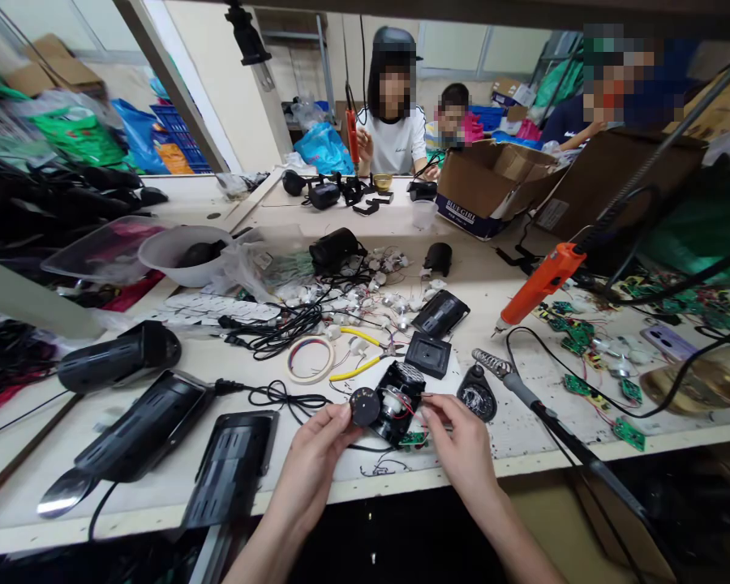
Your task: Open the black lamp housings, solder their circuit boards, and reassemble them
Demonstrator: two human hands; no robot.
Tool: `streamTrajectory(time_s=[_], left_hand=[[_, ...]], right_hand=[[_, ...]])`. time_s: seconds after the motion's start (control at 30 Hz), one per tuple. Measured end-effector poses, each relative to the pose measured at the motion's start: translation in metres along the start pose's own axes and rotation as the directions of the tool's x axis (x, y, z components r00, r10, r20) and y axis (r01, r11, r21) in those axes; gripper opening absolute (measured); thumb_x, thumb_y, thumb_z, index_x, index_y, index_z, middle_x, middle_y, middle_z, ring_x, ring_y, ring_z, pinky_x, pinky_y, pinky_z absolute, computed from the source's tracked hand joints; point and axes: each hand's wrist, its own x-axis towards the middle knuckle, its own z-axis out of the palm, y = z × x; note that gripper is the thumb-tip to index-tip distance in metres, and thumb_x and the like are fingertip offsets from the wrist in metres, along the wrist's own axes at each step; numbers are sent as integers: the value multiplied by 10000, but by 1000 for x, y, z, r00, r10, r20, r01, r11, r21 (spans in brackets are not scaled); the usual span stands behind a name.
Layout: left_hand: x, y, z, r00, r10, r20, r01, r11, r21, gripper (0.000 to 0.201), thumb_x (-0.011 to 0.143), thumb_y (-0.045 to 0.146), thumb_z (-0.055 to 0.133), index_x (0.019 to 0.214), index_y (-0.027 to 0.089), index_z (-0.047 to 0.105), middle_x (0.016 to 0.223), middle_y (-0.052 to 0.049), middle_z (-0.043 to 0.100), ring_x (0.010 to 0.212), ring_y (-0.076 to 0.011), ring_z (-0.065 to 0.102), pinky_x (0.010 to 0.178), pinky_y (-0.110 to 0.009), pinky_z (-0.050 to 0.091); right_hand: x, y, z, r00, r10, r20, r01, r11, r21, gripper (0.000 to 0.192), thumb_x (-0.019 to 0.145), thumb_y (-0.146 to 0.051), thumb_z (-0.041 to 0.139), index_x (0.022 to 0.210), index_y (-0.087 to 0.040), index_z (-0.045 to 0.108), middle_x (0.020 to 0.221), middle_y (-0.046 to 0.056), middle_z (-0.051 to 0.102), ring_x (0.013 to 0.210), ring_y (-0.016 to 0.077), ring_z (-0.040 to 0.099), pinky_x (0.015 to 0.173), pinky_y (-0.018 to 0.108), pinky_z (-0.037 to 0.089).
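My left hand (321, 442) pinches a small round black disc (364, 406) by its edge, near the table's front edge. My right hand (459, 438) grips the right side of an opened black device housing (397, 399) that shows a motor, red wires and a green circuit board (412, 440). Disc and housing touch or nearly touch. A soldering iron (526, 395) lies in its coil stand (478, 395) just right of my right hand. Yellow-handled pliers (358, 353) and a tape roll (310, 358) lie just beyond the housing.
Black device shells (139, 426) lie at the left front. An orange glue gun (538, 284) hangs at the right above green circuit boards (575, 332). Small white parts and wires (353, 296) cover the middle. Other people sit across the table by a cardboard box (487, 182).
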Motion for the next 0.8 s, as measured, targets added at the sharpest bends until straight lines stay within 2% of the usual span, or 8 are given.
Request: streamTrajectory(time_s=[0.17,0.23,0.33,0.4,0.53,0.63,0.73,0.8], left_hand=[[-6,5,-10,1000,19,-23,-18,1000,20,413,476,472,928,679,177,723,829,-66,697,817,-206,637,789,-328,551],[-11,14,-17,992,117,-55,-112,990,90,423,528,511,903,686,170,709,806,-52,680,790,-178,607,768,-294,526],[-17,29,-32,948,292,-128,-262,941,214,439,575,545,875,690,164,689,753,-24,653,743,-139,558,725,-239,475],[-21,37,-42,923,341,-175,-294,923,249,463,558,562,877,695,163,687,726,-13,644,720,-129,543,707,-227,459],[-25,48,-56,906,350,-239,-296,926,234,500,505,586,890,695,166,697,718,-12,662,726,-133,564,720,-226,471],[-27,53,-60,887,323,-331,-267,942,202,552,362,584,928,652,170,706,678,2,659,698,-121,566,692,-200,478],[-26,57,-61,862,279,-424,-227,959,170,617,199,568,941,624,181,717,676,13,668,696,-113,579,676,-169,489],[-24,59,-60,860,248,-445,-200,968,152,639,128,562,935,594,185,715,671,16,667,694,-112,585,664,-154,500]], right_hand=[[8,0,3,975,222,31,-224,950,216,294,825,-446,640,906,-190,758,933,101,760,813,231,712,755,333,591],[10,-1,2,928,365,77,-368,862,348,414,739,-540,730,933,-175,756,880,103,760,764,235,704,726,343,592],[15,-3,1,845,507,168,-515,690,509,585,622,-587,830,1012,-161,739,815,86,753,698,205,679,639,292,576],[19,-4,2,828,529,189,-533,634,561,578,581,-588,860,951,-160,745,774,68,739,650,170,648,591,247,551],[22,-2,6,840,524,139,-508,671,540,510,562,-587,869,813,-161,746,708,47,715,588,140,606,562,230,535],[20,0,5,863,490,122,-470,691,549,514,609,-534,860,961,-177,748,812,65,742,696,182,663,638,274,574],[17,3,2,891,418,178,-433,662,612,534,650,-412,864,1116,-205,704,919,71,742,839,215,692,731,325,596],[15,3,1,896,395,200,-425,641,639,515,665,-351,859,1133,-214,692,927,64,735,860,213,691,749,333,597]])
